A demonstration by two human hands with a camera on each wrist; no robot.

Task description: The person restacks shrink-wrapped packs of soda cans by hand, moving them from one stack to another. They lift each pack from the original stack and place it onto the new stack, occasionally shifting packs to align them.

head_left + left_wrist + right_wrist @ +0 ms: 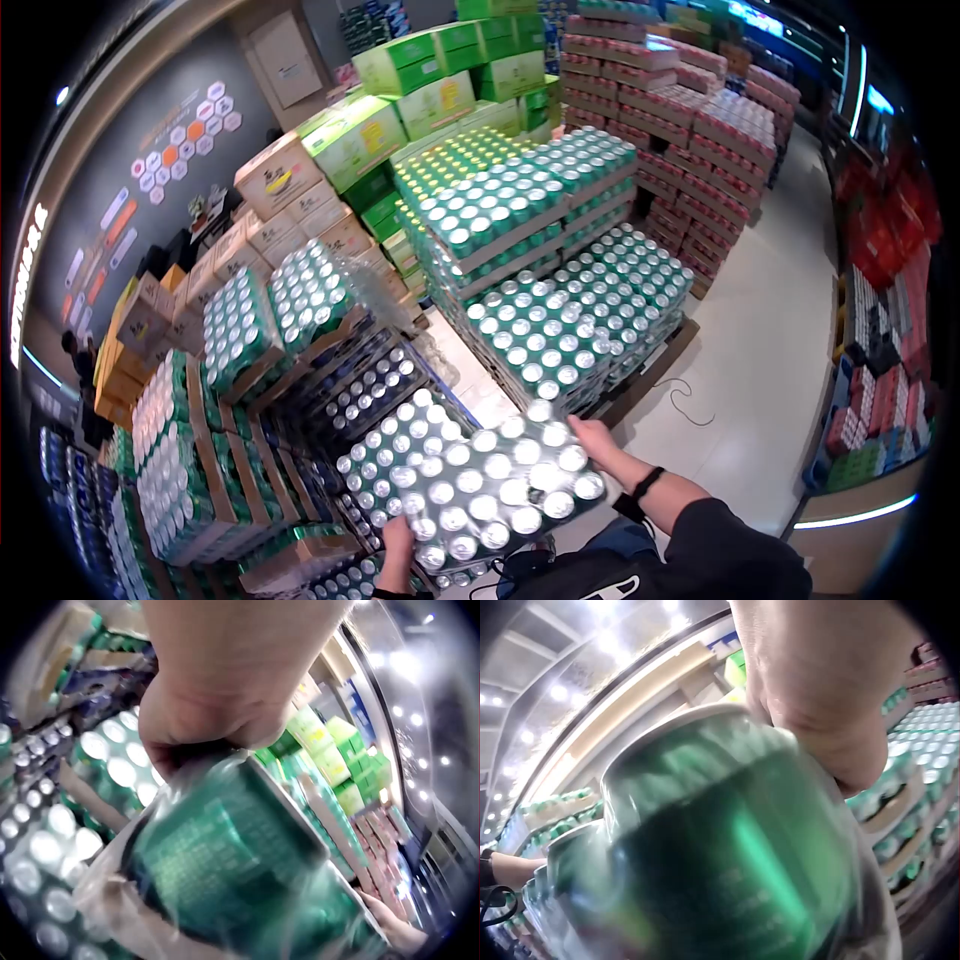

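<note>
A shrink-wrapped pack of green cans [500, 485], silver tops up, is held in front of the body between both hands. My left hand [397, 540] grips its near left end; in the left wrist view the fingers curl at the top edge of the wrapped cans [232, 855]. At the far right corner my right hand [595, 442] grips the pack, and its wrist view shows the clear film creased over a green can [727, 847]. The fingertips of the right hand are hidden behind the pack. Beyond the pack's left edge lies another layer of cans [375, 465].
A pallet stack of green cans [600, 300] stands ahead, with green cartons [430, 100] behind it. To the left are more stacked can packs [175, 450] and brown cartons [275, 175]. Red can stacks [700, 150] rise at the back right, beside pale floor [770, 330].
</note>
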